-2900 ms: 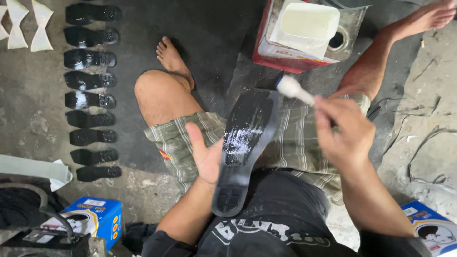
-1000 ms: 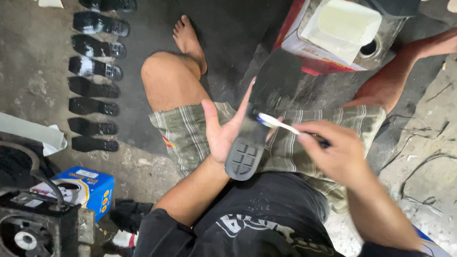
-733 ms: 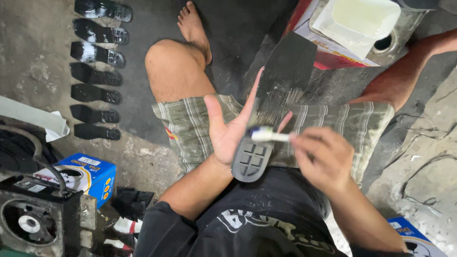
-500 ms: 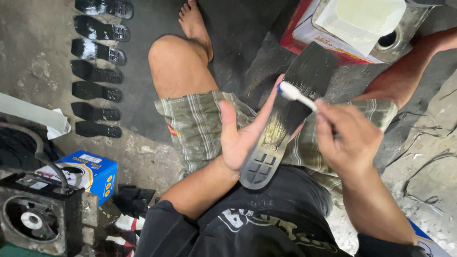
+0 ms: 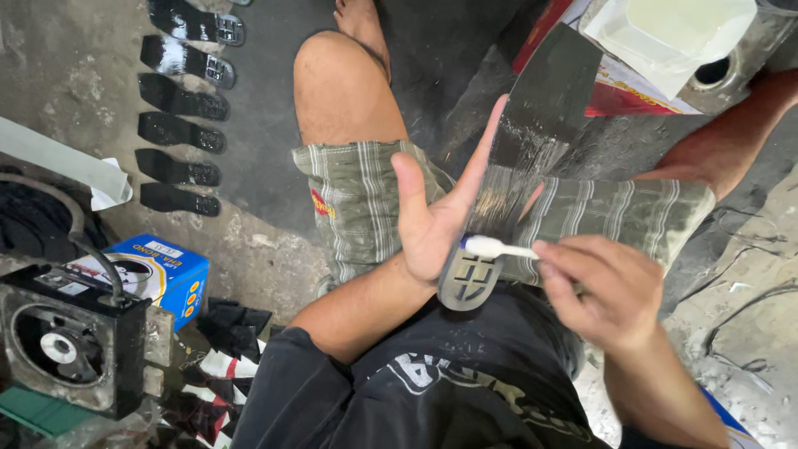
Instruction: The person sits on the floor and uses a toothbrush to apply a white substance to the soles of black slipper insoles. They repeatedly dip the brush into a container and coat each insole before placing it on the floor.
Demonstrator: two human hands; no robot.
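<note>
Single view, head-mounted cam, looking steeply down over the wearer's chest onto the lap and the grey concrete floor [image 5: 249, 241]. Close range: left hand [image 5: 432, 220] and right hand [image 5: 603, 287] sit mid-frame, near the lens. Frame top is the far side, past the bare knee [image 5: 337, 79]. Left edge catches a black box fan [image 5: 71, 349] on the floor. No second view, so nothing shared.
</note>
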